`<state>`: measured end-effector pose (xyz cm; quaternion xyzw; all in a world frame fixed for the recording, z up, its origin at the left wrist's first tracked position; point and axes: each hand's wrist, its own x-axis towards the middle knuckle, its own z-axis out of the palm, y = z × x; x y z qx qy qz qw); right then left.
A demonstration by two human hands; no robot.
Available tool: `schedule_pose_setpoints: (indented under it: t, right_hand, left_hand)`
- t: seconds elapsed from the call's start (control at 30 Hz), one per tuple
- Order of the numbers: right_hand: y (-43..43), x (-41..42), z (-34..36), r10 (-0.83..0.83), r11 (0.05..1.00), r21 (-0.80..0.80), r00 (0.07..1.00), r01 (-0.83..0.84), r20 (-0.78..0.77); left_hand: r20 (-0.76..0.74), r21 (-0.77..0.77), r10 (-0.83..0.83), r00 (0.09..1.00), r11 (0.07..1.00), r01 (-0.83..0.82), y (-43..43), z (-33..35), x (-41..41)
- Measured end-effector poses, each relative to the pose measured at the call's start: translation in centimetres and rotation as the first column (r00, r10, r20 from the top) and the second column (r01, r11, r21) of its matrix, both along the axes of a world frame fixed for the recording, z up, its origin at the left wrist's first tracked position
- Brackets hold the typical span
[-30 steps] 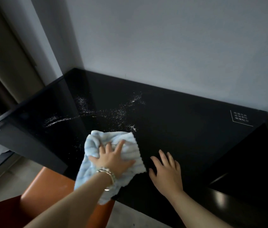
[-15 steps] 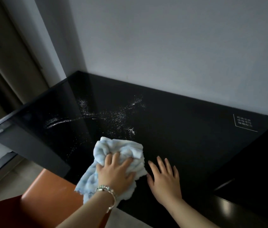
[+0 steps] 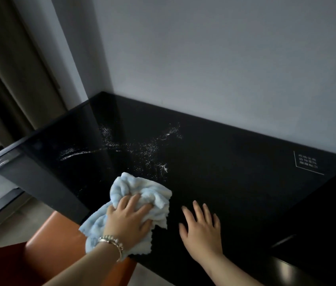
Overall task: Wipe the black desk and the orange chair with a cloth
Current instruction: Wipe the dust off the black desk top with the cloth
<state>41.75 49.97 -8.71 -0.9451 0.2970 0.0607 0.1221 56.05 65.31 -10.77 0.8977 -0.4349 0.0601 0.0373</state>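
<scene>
Nearest me, the orange padded chair (image 3: 45, 240) sits under the desk edge, unwiped by my guess. Above it the left hand (image 3: 130, 221) presses a fluffy pale-blue cloth (image 3: 142, 188) onto the glossy black desk (image 3: 235, 172), fingers curled into its folds, while the right hand (image 3: 202, 228) lies flat alongside, fingers straight and apart. Farther back, white specks (image 3: 142, 149) are scattered; I'd spread the cloth flatter and sweep through them with steady pressure.

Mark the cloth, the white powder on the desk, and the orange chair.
cloth (image 3: 142, 187): head view, bunched fold beyond the fingers.
white powder (image 3: 164, 167): head view, dense clump nearest the cloth.
orange chair (image 3: 59, 236): head view, orange surface below the desk edge.
</scene>
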Motion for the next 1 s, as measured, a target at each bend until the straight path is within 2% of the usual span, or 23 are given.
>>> schedule_pose_setpoints:
  t: [0.07, 0.13, 0.2, 0.23, 0.3, 0.33, 0.37, 0.4, 0.47, 0.53, 0.6, 0.67, 0.73, 0.8, 0.9, 1.0]
  right_hand:
    - [-0.4, 0.0, -0.9, 0.049, 0.997, 0.059, 0.998, -0.047, -0.039]
    - [-1.0, 0.0, -0.8, 0.037, 0.998, 0.055, 0.997, -0.033, -0.07]
    - [-0.8, -0.3, -0.8, 0.061, 0.998, 0.013, 0.996, -0.06, -0.058]
    - [-0.5, -0.2, -0.4, 0.078, 0.997, -0.017, 0.994, -0.079, -0.072]
    - [-0.7, -0.3, -0.9, 0.06, 0.998, -0.013, 0.99, -0.062, -0.124]
    - [-0.8, -0.2, -1.2, 0.058, 0.998, -0.023, 0.991, -0.061, -0.118]
    - [-0.8, -0.3, -1.3, 0.062, 0.997, -0.04, 0.994, -0.066, -0.091]
    - [-0.7, -0.4, -0.7, 0.057, 0.998, 0.01, 0.993, -0.056, -0.1]
    - [-0.8, -0.4, -0.4, 0.12, 0.992, -0.025, 0.991, -0.121, -0.064]
    - [-0.9, -0.3, -0.9, 0.116, 0.993, -0.002, 0.99, -0.117, -0.08]
    - [-0.5, -0.4, -0.8, 0.096, 0.991, -0.087, 0.994, -0.1, -0.045]
    - [-0.2, 0.0, -0.8, 0.075, 0.992, -0.093, 0.995, -0.081, -0.059]
    - [-0.4, 0.2, -0.8, 0.095, 0.99, -0.101, 0.994, -0.1, -0.052]
    - [-0.9, 0.9, -0.3, 0.036, 0.995, -0.096, 0.999, -0.037, -0.017]
    - [-1.6, 2.4, -0.7, -0.031, 0.993, -0.109, 0.998, 0.036, 0.053]
    - [-1.8, 3.7, -0.7, -0.009, 0.993, -0.116, 0.998, 0.016, 0.059]
  left_hand:
    - [0.017, 0.013, 0.167, 0.986, 0.986, -0.167, 1.5, 0.3, 1.7]
    - [-0.08, 0.031, 0.429, 0.9, 0.903, -0.428, 1.2, 1.4, 2.2]
    - [-0.104, 0.034, 0.555, 0.825, 0.831, -0.555, -1.0, 1.4, 0.9]
    - [-0.134, 0.054, 0.53, 0.837, 0.848, -0.528, -2.3, 1.7, -0.4]
    - [-0.127, 0.019, 0.276, 0.953, 0.961, -0.276, -3.9, 1.5, -2.6]
    - [-0.135, 0.039, 0.142, 0.98, 0.99, -0.138, -3.9, 1.3, -2.8]
    - [-0.101, 0.046, 0.049, 0.994, 0.998, -0.044, -3.4, 1.1, -2.2]
    - [-0.035, 0.029, 0.015, 0.999, 0.999, -0.014, -2.5, 0.9, -1.0]
    - [-0.043, 0.025, 0.184, 0.982, 0.983, -0.183, -0.2, 0.8, 1.6]
    - [-0.073, 0.055, 0.431, 0.899, 0.902, -0.428, 1.0, 1.3, 2.4]
    - [-0.064, 0.097, 0.534, 0.843, 0.844, -0.527, 0.6, 1.4, 2.0]
    - [-0.092, 0.057, 0.45, 0.888, 0.893, -0.447, -0.5, 1.4, 1.5]
    - [-0.103, -0.064, 0.225, 0.969, 0.971, -0.232, -1.0, 2.1, 1.9]
    - [-0.065, -0.06, 0.086, 0.994, 0.994, -0.09, -1.3, 1.8, 2.3]
    - [-0.052, 0.086, 0.13, 0.99, 0.988, -0.125, -1.3, 1.0, 1.6]
    - [-0.093, 0.124, 0.266, 0.959, 0.959, -0.254, -0.1, -0.4, 4.0]
